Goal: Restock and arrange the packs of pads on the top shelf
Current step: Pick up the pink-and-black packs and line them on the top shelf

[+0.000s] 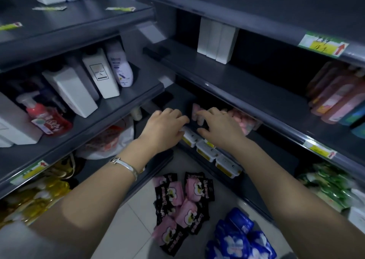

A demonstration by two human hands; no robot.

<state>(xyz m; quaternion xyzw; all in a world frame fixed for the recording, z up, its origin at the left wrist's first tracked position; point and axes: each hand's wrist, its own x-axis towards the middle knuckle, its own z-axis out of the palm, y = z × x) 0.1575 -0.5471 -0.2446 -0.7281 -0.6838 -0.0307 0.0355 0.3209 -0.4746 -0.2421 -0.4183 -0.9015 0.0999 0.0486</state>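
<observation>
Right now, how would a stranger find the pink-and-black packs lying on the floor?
Look at the pale tiled floor between the dark shelf units. A loose pile of packs lies there. Unlike the blue packs to its right, these are pink and black.

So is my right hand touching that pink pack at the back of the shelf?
Touching. The head view shows the right hand with its fingers curled over the top of the pink pack, with no gap between them.
</observation>
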